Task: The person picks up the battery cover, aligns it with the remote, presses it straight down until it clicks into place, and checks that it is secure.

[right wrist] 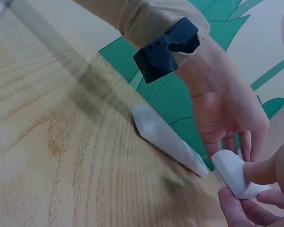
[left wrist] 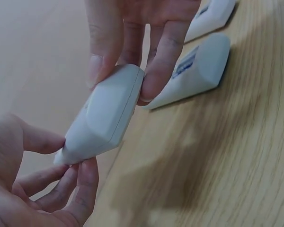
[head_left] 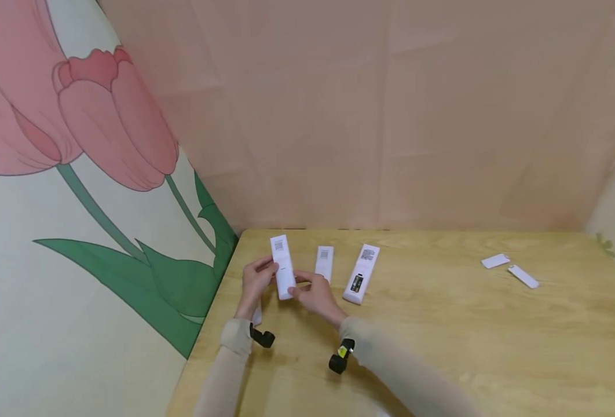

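Note:
In the head view, a white remote control (head_left: 284,275) is held above the table's left part, its back with a printed label facing up. My left hand (head_left: 257,282) grips its left edge, and my right hand (head_left: 318,294) pinches its lower end between thumb and fingers. The left wrist view shows the rounded end of this remote (left wrist: 104,113) between both hands. Just right of my right hand lies a second remote (head_left: 325,259), partly hidden by it. Further right is a third remote (head_left: 361,275), its battery bay uncovered and dark batteries inside.
Another remote (right wrist: 165,137) lies by the table's left edge, mostly behind my left wrist in the head view. Two small white battery covers (head_left: 495,260) lie far right on the wooden table (head_left: 443,336). A tulip-printed wall (head_left: 120,231) borders the left side.

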Tool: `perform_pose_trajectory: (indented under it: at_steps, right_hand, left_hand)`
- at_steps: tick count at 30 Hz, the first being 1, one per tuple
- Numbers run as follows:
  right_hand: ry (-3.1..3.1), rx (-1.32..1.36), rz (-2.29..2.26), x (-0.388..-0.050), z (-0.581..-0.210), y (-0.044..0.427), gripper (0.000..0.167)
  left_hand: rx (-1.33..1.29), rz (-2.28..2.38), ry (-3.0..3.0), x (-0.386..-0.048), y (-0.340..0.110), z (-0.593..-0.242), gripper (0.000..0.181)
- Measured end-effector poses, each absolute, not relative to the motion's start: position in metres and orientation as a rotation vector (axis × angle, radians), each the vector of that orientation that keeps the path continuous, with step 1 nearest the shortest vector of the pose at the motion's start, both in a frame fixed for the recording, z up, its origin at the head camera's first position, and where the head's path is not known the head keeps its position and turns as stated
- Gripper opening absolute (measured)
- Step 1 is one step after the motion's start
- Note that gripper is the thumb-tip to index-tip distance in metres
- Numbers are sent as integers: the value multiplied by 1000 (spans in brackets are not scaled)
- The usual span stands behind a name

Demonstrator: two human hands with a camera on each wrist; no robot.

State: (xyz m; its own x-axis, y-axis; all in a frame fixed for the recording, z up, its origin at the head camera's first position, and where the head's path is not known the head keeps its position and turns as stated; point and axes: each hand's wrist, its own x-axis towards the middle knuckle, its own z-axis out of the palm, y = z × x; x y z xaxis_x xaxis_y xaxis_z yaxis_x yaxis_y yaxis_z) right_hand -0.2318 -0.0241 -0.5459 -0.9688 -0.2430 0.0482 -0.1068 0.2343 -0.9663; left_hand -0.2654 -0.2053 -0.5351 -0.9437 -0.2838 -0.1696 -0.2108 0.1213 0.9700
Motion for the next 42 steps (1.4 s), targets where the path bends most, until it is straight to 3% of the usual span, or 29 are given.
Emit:
perform_pose_trajectory:
  at_steps: [18,42]
  right_hand:
    - [2477,-323,-1736,-234,-567,-49,43]
    - [2555,-436,-1630,-234,-577,-56,37]
  left_hand:
    - [523,-1641,-2481,-268,-213,-558,31]
    - [449,-1301,-2670,-268,-216,-559,25]
